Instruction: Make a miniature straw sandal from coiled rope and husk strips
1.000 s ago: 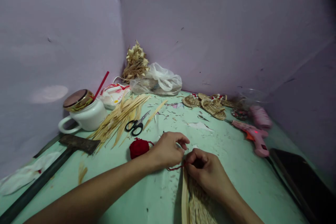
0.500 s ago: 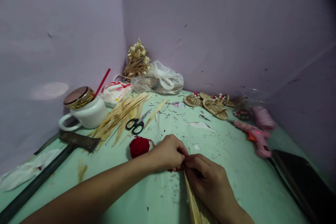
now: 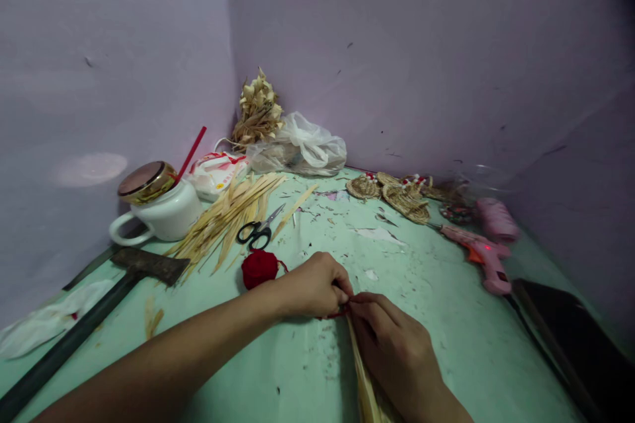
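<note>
Plainly, our straw piece lies at the near edge of view, right of the middle, its long axis running away from us and its far end leaning a little left. Our left hand pinches the red yarn at that end, and our right hand closes over the piece's right side, fingertips meeting the left's (just what they grip there, we cannot make out).

A second ago our fingertips stood apart and the woven face showed; now they meet, and the right hand covers most of it. The red yarn ball has shifted toward the scissors.

Around us on the green surface, from the left, we see a white cloth, a hammer, a white mug, loose straw strips, the scissors and the yarn ball. Our left wrist hides part of the yarn leading from the ball. Farther right lie coiled straw pieces, a pink glue gun and a pink spool, all well apart from our hands.
</note>
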Action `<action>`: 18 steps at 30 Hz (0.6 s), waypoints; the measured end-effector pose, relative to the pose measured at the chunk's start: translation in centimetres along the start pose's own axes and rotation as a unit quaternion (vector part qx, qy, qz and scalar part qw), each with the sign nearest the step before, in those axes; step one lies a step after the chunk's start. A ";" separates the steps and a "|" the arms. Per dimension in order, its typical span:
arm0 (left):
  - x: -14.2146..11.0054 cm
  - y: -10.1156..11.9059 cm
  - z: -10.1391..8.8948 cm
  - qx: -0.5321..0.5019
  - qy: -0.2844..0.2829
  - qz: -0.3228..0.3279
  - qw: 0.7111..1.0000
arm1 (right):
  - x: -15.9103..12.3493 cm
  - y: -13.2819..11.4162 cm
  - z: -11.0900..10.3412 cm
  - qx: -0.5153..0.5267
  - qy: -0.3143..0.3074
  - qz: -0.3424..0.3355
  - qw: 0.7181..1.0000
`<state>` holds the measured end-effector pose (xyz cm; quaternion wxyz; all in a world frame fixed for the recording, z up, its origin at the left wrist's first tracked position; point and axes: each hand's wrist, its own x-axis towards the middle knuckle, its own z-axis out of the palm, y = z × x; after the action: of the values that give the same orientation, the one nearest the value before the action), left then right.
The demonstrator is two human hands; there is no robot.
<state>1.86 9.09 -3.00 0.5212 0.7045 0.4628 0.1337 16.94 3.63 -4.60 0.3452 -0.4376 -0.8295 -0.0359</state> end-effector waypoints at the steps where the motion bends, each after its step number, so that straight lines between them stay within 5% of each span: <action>1: -0.1 0.2 -0.2 0.019 0.002 0.014 1.000 | -0.1 0.0 0.0 0.002 -0.004 0.002 1.000; 10: -1.2 1.4 0.2 0.220 0.051 0.129 0.966 | -0.3 0.1 0.0 0.015 0.003 0.007 1.000; 18: -2.4 2.1 0.9 0.370 0.122 0.021 0.921 | -0.3 -0.1 0.1 0.027 -0.003 0.053 0.998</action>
<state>2.27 6.59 -0.86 0.1596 0.8348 0.5246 0.0491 16.97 3.42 -4.81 0.3558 -0.4712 -0.8071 0.0062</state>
